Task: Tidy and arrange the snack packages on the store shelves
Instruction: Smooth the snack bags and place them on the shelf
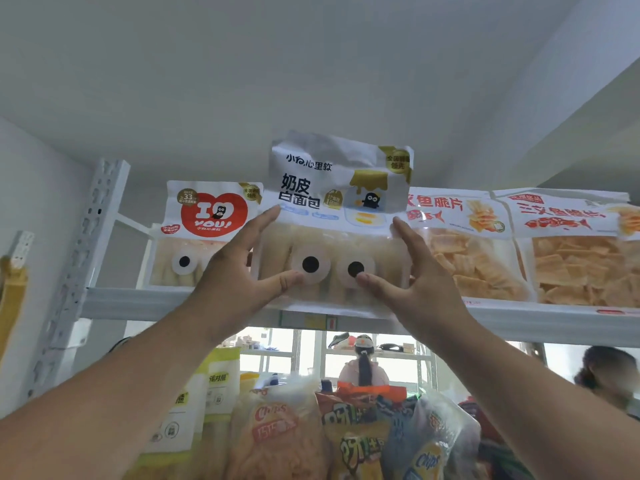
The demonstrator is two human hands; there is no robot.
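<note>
White bread bag point(332, 216) is held upright at the front edge of the top shelf point(145, 301), between a red-heart bag point(207, 233) on its left and chip bags point(467, 244) on its right. It is framed by both hands: the left hand point(239, 268) is spread, fingers straight along the bag's left edge and thumb pressed on its front; the right hand point(412, 271) mirrors this on the right edge. The bag seems to be steadied this way so it can be squared into line with its neighbours. More snack bags point(346, 427) are crowded on the shelf below.
</note>
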